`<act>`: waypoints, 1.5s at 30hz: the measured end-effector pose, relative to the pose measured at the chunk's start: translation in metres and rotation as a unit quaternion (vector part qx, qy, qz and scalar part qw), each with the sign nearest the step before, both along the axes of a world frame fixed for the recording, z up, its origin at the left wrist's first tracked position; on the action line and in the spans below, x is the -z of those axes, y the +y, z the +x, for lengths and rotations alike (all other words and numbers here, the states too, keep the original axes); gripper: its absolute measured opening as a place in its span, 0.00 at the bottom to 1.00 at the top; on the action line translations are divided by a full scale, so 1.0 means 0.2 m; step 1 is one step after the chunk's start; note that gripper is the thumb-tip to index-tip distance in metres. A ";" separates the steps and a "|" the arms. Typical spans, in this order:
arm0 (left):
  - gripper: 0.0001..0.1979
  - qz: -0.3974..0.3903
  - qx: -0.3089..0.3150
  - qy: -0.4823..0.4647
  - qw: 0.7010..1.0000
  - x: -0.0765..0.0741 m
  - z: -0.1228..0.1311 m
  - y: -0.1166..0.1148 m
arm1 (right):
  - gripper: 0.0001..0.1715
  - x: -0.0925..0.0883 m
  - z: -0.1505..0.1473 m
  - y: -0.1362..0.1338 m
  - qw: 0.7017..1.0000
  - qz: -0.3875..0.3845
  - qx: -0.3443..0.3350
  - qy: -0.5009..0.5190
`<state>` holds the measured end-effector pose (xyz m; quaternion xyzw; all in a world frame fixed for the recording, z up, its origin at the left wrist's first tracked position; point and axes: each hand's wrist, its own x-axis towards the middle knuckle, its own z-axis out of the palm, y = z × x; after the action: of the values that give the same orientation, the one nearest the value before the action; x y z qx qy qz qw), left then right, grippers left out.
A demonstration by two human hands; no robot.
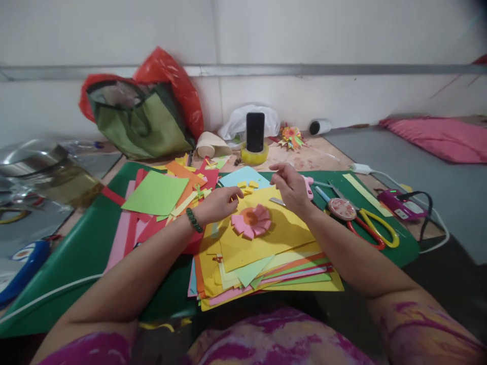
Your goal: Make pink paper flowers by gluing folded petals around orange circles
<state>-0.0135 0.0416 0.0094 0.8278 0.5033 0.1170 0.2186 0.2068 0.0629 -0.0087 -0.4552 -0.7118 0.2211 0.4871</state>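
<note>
A pink paper flower [262, 217] with an orange centre lies on yellow sheets [291, 228] between my hands. My left hand [222, 202], with a green bead bracelet at its wrist, hovers just above and left of the flower. Its fingers are loosely bent, thumb apart, and I see nothing in them. Small yellow paper pieces [249, 185] lie just beyond its fingertips. To the right of the flower, my right hand [291, 188] is raised with fingers bent and apart, holding nothing visible. A metal blade [277, 201] lies below it, and a pink plastic tool [308, 186] is partly hidden behind it.
Red- and yellow-handled scissors [371, 230] and a round tape roll [341, 208] lie right. Coloured paper [155, 192] is piled left. Behind stand a phone [255, 132] in a yellow tape roll, a green bag [140, 121] and a finished rosette [291, 137]. A jar [64, 172] is far left.
</note>
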 end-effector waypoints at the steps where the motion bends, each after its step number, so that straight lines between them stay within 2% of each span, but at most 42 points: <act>1: 0.16 0.007 -0.018 0.008 1.000 0.01 0.00 0.01 | 0.16 0.00 0.00 0.00 1.000 0.002 0.002 0.014; 5: 0.13 0.002 -0.026 0.057 0.998 0.08 0.04 0.02 | 0.13 0.03 -0.01 0.00 0.996 -0.038 -0.008 -0.075; 8: 0.09 -0.006 -0.029 0.052 0.998 0.11 0.10 0.01 | 0.13 0.04 -0.03 -0.01 0.986 -0.055 -0.010 -0.158; 12: 0.03 -0.039 -0.028 0.033 0.998 0.12 0.13 0.02 | 0.13 0.02 -0.05 -0.02 0.974 -0.079 -0.016 -0.211; 16: 0.14 -0.052 -0.048 -0.006 0.997 0.10 0.10 0.05 | 0.17 -0.01 -0.05 -0.05 0.946 -0.169 -0.048 -0.273; 20: 0.16 -0.072 -0.066 -0.049 0.994 0.09 0.05 0.08 | 0.25 0.00 -0.07 -0.08 0.927 -0.206 -0.068 -0.305; 23: 0.15 -0.106 -0.055 -0.083 0.989 0.09 0.04 0.08 | 0.25 0.04 -0.08 -0.07 0.936 -0.205 -0.084 -0.275; 25: 0.15 -0.135 -0.039 -0.110 0.984 0.09 0.04 0.08 | 0.25 0.07 -0.09 -0.05 0.950 -0.194 -0.115 -0.218; 28: 0.13 -0.179 -0.014 -0.148 0.972 0.08 0.05 0.06 | 0.24 0.09 -0.10 -0.04 0.970 -0.140 -0.159 -0.115; 31: 0.09 -0.223 -0.003 -0.181 0.958 0.06 0.04 0.05 | 0.22 0.07 -0.10 -0.03 0.978 -0.095 -0.176 -0.055; 33: 0.11 -0.248 -0.001 -0.205 0.947 0.05 0.04 0.04 | 0.21 0.05 -0.09 -0.03 0.977 -0.113 -0.179 -0.027; 36: 0.14 -0.269 -0.003 -0.233 0.934 0.03 0.02 0.04 | 0.21 0.01 -0.06 -0.03 0.964 -0.192 -0.184 0.009; 40: 0.12 -0.278 -0.009 -0.252 0.927 0.02 0.02 0.03 | 0.26 -0.02 -0.06 -0.05 0.942 -0.269 -0.201 0.004; 45: 0.09 -0.287 -0.019 -0.266 0.920 0.04 0.05 0.02 | 0.27 -0.02 -0.09 -0.08 0.945 -0.266 -0.188 -0.013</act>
<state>-0.0033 0.0449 0.0012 0.6584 0.4539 0.1875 0.5705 0.1892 0.0473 -0.0054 -0.4290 -0.7060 0.4843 0.2882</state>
